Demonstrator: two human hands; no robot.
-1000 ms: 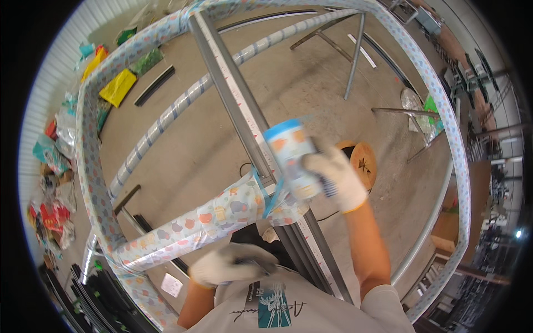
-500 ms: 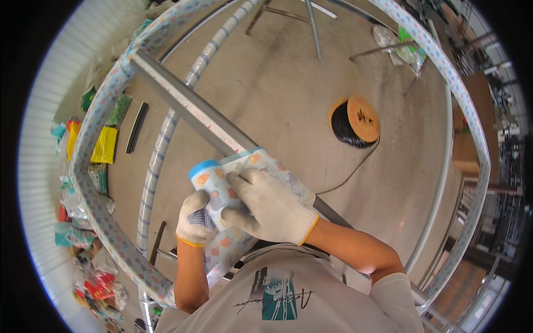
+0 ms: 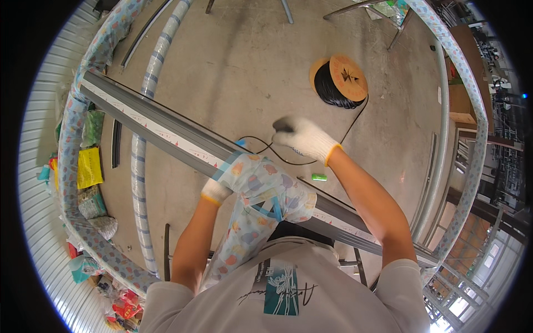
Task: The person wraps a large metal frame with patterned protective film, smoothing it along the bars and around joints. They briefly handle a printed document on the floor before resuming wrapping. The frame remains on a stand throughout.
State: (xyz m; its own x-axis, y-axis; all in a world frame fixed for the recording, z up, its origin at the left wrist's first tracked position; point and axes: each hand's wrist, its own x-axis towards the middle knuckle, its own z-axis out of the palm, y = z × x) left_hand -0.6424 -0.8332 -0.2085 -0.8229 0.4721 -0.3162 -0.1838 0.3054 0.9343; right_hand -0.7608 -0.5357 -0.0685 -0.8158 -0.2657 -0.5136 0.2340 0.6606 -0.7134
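A long grey profile bar (image 3: 205, 125), with a white printed strip along it, slants across in front of me. Light blue patterned film (image 3: 266, 177) is wrapped round its middle, and a loose length hangs toward my lap. My left hand (image 3: 215, 191), in a white knitted glove, reaches under the bar beside the film; its fingers are hidden. Beyond the bar's far edge peeks a small blue end (image 3: 240, 143), perhaps of the film roll. My gloved right hand (image 3: 302, 139) is raised past the bar, apart from it, fingers loosely bent and a little blurred, with nothing seen in it.
A spool of black cord (image 3: 338, 83) lies on the concrete floor, its cord trailing toward the bar. A small green item (image 3: 318, 177) is near the bar. Film-wrapped frame tubes (image 3: 72, 161) curve round both sides. Bags, including a yellow one (image 3: 90, 167), lie along the left wall.
My right hand has left the film roll and moved up past the bar. My left hand has gone under the bar. The roll no longer shows on top, and the view has shifted.
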